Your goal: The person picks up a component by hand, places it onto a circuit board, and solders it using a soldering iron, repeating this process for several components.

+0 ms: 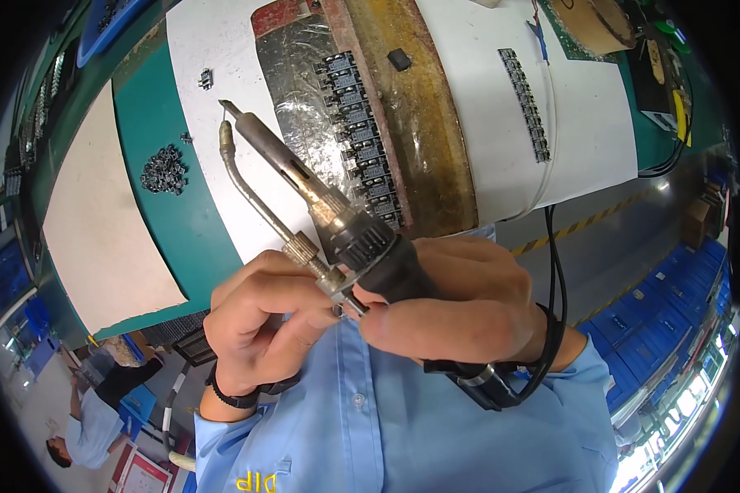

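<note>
Black handle of soldering iron [386,263] gripped inside closed right hand [460,308] | long axis runs up-left from fingers, tip far end | left hand [259,320] fingers pinch brass knurled nut [304,245] of feed tube [251,185], just beside handle

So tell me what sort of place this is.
Probably an electronics assembly workshop. The right hand grips a soldering iron whose feed tube the left hand pinches, above a workbench carrying rows of small black components, with stacked blue bins nearby.
</note>
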Demonstrator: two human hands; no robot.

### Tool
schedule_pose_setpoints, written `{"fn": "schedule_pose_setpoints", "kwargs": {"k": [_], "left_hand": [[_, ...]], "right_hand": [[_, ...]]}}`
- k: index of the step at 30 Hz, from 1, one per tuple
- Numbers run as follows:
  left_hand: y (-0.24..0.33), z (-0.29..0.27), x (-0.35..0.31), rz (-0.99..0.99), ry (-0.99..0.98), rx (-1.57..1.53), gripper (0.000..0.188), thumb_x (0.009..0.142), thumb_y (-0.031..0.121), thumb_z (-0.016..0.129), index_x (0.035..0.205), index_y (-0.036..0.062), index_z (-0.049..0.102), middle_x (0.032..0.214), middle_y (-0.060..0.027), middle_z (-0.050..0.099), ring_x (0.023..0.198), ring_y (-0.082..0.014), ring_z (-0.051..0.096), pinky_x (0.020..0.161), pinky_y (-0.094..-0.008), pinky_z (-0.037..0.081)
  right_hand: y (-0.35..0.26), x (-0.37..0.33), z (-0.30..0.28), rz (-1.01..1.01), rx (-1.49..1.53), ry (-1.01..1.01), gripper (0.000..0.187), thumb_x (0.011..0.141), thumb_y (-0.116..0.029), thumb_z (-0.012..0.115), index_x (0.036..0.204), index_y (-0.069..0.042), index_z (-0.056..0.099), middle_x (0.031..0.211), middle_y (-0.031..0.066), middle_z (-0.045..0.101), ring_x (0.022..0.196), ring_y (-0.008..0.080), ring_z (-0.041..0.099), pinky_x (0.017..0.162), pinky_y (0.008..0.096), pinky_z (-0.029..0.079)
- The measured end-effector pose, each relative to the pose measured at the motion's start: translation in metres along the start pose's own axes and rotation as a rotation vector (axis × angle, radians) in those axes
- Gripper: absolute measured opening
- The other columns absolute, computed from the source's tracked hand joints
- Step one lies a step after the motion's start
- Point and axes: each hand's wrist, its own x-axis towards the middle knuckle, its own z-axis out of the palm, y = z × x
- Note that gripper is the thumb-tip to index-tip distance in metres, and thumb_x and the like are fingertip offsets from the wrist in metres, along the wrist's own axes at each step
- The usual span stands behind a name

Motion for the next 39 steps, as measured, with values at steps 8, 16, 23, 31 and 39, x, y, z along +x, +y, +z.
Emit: {"fn": "schedule_pose_setpoints", "kwargs": {"k": [8,16,23,31,39], "left_hand": [[-0.002,0.007,-0.004,-0.127,0.074,-0.216,0.012,0.078,-0.001,0.067,0.088,-0.0020,0.061,0.087,-0.0123,0.062,0.076,-0.0167,0.058,0.068,-0.0264,0.045],[-0.003,0.014,-0.006,-0.174,0.111,-0.346,0.010,0.081,-0.001,0.063,0.091,-0.0032,0.060,0.091,-0.0132,0.061,0.080,-0.0165,0.058,0.072,-0.0265,0.045],[-0.003,0.014,-0.007,-0.144,0.111,-0.283,0.011,0.080,-0.002,0.064,0.090,-0.0034,0.060,0.091,-0.0134,0.061,0.079,-0.0168,0.058,0.071,-0.0261,0.045],[-0.009,0.012,-0.006,-0.039,0.104,-0.143,0.011,0.079,-0.002,0.065,0.089,-0.0033,0.061,0.089,-0.0132,0.061,0.076,-0.0170,0.058,0.067,-0.0254,0.046],[-0.008,0.014,-0.006,-0.018,0.117,-0.179,0.011,0.079,-0.002,0.065,0.089,-0.0039,0.061,0.090,-0.0141,0.062,0.076,-0.0168,0.058,0.067,-0.0257,0.046]], "right_hand": [[-0.002,-0.001,0.002,0.081,0.028,0.085,0.026,0.062,0.001,0.074,0.083,-0.005,0.060,0.075,0.0118,0.061,0.060,0.0231,0.063,0.053,0.0291,0.051],[0.006,-0.011,-0.001,-0.015,0.084,-0.010,0.033,0.076,-0.006,0.065,0.108,-0.004,0.054,0.088,0.0150,0.062,0.070,0.0247,0.064,0.059,0.0304,0.051],[0.003,-0.007,0.012,-0.018,-0.009,0.181,0.028,0.068,0.004,0.073,0.089,-0.003,0.056,0.073,0.0121,0.061,0.055,0.0194,0.061,0.050,0.0253,0.048],[-0.005,-0.005,0.007,0.113,0.112,0.088,0.020,0.073,0.004,0.067,0.088,-0.001,0.054,0.066,0.0090,0.056,0.050,0.0153,0.055,0.046,0.0244,0.045],[0.002,-0.012,-0.003,0.059,0.138,-0.045,0.033,0.077,-0.007,0.065,0.108,-0.005,0.054,0.082,0.0145,0.061,0.066,0.0231,0.063,0.055,0.0288,0.050]]}}
